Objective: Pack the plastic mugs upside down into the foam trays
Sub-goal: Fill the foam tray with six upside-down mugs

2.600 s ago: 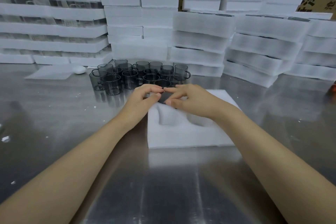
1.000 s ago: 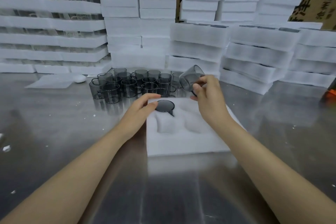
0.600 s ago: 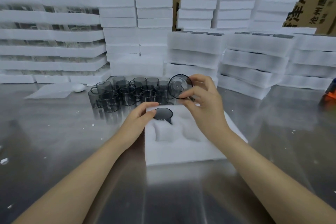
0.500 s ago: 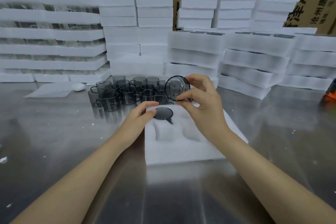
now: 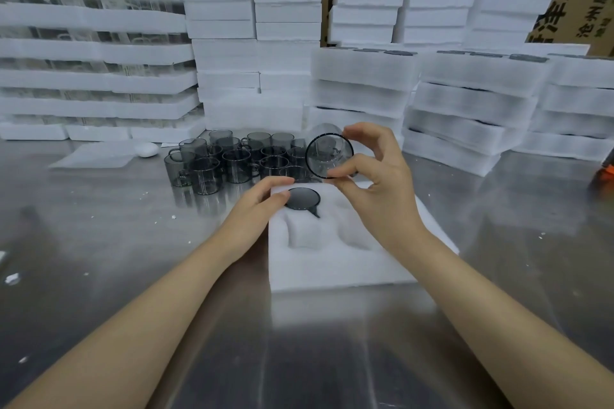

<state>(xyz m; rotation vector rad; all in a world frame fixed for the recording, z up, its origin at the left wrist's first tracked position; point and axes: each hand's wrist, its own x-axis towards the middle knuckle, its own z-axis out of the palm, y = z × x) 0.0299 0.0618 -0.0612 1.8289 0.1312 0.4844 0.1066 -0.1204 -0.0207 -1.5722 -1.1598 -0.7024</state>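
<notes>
Left of centre, a cluster of smoky grey see-through plastic mugs stands upright on the steel surface. The left hand has stayed on the far left corner of the white foam tray, fingers relaxed and flat, holding nothing, just beside the seated mug already upside down in its pocket. The right hand has lifted a second grey mug from the cluster and rolled it, fingers pinching its rim, mouth now facing the camera above the tray's far edge. It is likely halfway to inverted, with the neighbouring pocket next. That hand hides the tray's far right pocket, so the pocket count is unclear.
</notes>
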